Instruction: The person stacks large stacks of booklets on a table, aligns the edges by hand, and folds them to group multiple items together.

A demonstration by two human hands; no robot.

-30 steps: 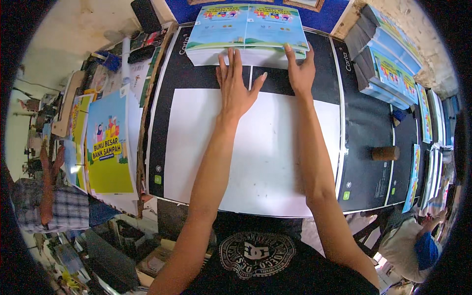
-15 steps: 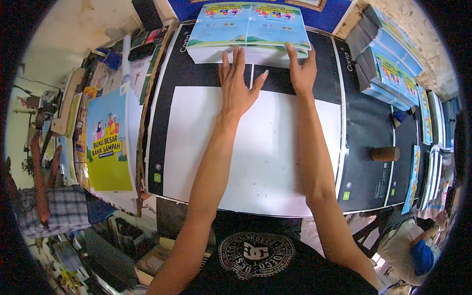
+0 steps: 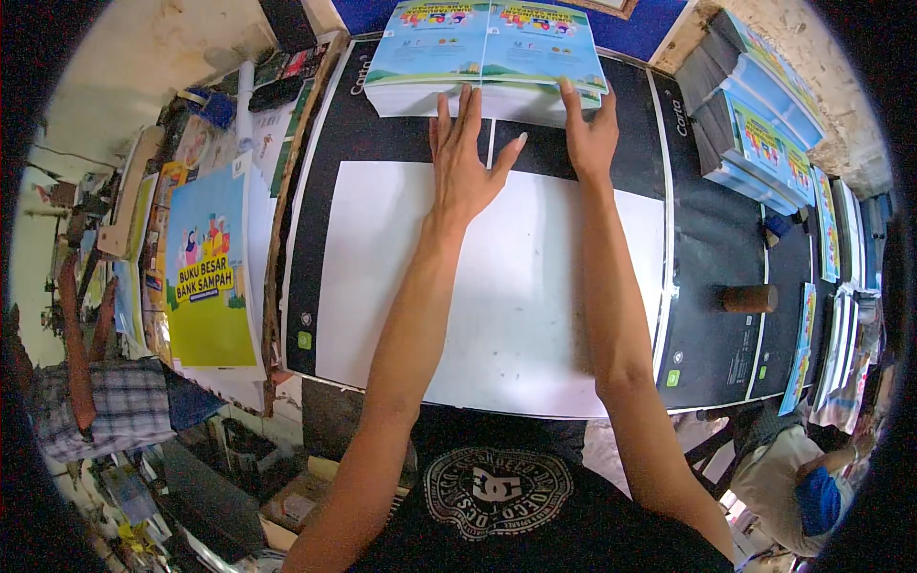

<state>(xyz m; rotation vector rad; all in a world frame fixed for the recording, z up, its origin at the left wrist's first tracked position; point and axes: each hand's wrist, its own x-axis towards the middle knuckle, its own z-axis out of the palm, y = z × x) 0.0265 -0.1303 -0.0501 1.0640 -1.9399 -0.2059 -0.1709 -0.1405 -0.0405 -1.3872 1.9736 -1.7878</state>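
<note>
Far edge of black work surface (image 3: 712,248): stack of printed sheets (image 3: 468,62), blue over a green landscape strip, two matching panels side by side on the top one. Per panel: dark lettering on yellow, coloured figures, then small logos and fine lines too small to read.

Left hand (image 3: 463,177) at near face of stack: fingers straight and close together, tips against the paper edges, thumb spread wide to the right, clear of the stack. Right hand (image 3: 592,143) at near right corner: thumb on the near edge, fingers apart from it, around toward the side; impossible to make out whether pinching or merely touching.

Beneath both forearms, large white sheet (image 3: 535,315). On the black covering, pale lettering near the far edge and small green labels near the close one. To the left, blue-and-lime cover (image 3: 210,267) with bold dark title on yellow. To the right, brown cylinder (image 3: 749,299); beyond, more printed stacks (image 3: 764,143). On black shirt (image 3: 497,492), pale round crest ringed with letters.
</note>
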